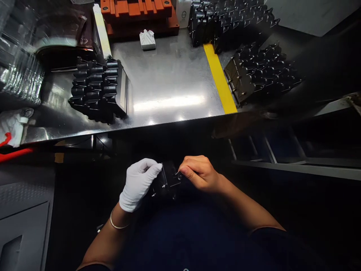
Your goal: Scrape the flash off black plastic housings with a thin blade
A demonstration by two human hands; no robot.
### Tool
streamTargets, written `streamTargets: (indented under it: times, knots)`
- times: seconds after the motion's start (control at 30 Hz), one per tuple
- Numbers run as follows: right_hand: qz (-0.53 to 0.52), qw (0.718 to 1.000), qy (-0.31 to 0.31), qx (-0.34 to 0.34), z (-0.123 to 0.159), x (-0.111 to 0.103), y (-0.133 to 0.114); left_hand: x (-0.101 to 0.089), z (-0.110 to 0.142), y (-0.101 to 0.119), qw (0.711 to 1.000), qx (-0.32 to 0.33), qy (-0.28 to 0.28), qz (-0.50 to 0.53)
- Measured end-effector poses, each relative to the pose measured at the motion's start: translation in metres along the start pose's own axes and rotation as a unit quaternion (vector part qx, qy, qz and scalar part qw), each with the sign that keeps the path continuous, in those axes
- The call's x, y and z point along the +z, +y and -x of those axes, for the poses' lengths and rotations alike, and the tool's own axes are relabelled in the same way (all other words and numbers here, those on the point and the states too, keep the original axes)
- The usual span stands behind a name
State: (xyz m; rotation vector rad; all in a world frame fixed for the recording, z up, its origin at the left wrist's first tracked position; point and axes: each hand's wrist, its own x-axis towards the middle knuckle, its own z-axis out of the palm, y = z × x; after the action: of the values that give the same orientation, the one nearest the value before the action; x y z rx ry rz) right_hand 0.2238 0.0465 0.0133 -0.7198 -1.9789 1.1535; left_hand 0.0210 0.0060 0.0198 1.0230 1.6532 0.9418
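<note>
My left hand (140, 182), in a white glove, pinches the edge of a black moulded part (168, 177) in front of my body. Small shiny pins stick out on that part's near left side. My bare right hand (201, 173) is closed at the part's right side, thumb and forefinger pressed together on a small thing by its edge; the fingers hide most of it. The dark clothing behind makes the part's outline hard to see.
Ahead is a metal bench (169, 82) with a yellow tape strip (220, 79). Black moulded parts stand in a left stack (97, 88) and a right stack (262, 73). An orange fixture (138, 19) and a small white tissue pack (147, 40) are at the back. Clear trays (19, 67) lie far left.
</note>
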Motion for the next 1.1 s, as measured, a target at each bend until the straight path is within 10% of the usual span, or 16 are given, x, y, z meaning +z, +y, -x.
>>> streamTargets:
  times: [1.1]
  knots:
    - [0.071,0.995,0.051,-0.051,-0.0016,0.0054,0.0006,0.0053,-0.0005,0.0003,0.999,-0.027,-0.01,0.038]
